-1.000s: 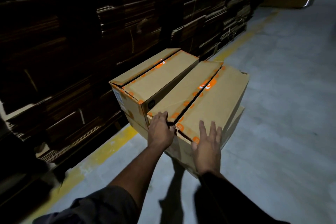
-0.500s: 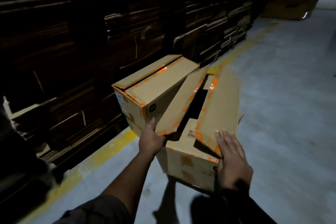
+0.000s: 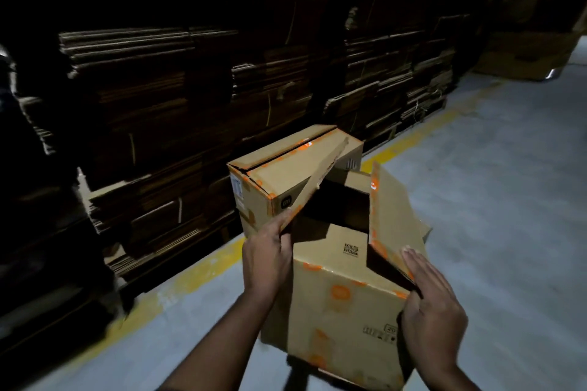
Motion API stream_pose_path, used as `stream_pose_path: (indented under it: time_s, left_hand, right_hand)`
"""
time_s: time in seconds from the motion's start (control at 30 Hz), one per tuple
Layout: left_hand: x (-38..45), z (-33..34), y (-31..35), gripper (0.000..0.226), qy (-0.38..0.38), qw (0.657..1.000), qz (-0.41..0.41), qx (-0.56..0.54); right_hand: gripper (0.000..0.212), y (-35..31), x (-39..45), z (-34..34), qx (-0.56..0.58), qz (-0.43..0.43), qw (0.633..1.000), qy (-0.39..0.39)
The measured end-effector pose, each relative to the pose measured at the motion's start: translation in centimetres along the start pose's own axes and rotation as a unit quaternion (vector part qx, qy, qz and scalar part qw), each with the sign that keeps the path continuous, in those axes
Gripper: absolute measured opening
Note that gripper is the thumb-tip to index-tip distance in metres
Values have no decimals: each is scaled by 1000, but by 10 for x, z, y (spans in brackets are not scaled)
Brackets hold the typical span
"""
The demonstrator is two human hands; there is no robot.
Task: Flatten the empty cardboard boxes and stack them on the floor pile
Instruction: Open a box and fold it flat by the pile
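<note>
Nearest the camera, the right hand (image 3: 433,311) was down at the near right corner of the open box (image 3: 343,295), fingers (image 3: 416,267) mostly straight and flat against the right flap (image 3: 395,219), thumb tucked at the box's corner edge, so more pressing than gripping. The left hand (image 3: 265,259) sat at the box's left edge, pinching the near end of the left flap (image 3: 317,181) between thumb and fingers. Both flaps stood up and splayed apart, with the dark inside of the box showing between them and a short inner flap with a QR code folded across the near side. The box looked tilted, its near bottom edge low over the grey floor (image 3: 508,184), though I couldn't tell if it touched. Just behind it, touching or nearly, was a second box (image 3: 273,178), closed, with orange tape bits along its seam and corners. A yellow line (image 3: 190,276) ran along the floor on the left, and past it tall stacks of flattened cardboard (image 3: 190,79) walled off that whole side. To the right the floor was wide open, reaching back to more cardboard (image 3: 521,54) in the far corner.
</note>
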State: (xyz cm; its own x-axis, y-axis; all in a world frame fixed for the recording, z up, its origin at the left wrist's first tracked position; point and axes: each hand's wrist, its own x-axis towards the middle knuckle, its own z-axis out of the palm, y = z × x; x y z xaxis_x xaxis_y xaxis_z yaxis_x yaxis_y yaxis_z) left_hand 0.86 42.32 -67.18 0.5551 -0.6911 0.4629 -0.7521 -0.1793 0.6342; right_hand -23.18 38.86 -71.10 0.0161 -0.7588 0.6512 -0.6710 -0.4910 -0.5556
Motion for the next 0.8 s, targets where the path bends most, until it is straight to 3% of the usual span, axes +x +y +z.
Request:
stream_pose_path:
  time_s: [0.23, 0.4, 0.57, 0.8]
  left_hand:
    - [-42, -41, 15, 55, 74, 996, 39, -28]
    - [-66, -79, 22, 56, 115, 993, 34, -17]
    - [-71, -116, 25, 56, 148, 989, -3, -24]
    - [-86, -136, 45, 53, 181, 982, 38, -28]
  right_hand:
    - [62, -14, -6, -48, 60, -55, 997, 8]
    - [47, -25, -8, -61, 93, -137, 986, 13]
    - [51, -56, -11, -64, 145, -137, 980, 9]
    - [52, -61, -5, -86, 168, -150, 974, 17]
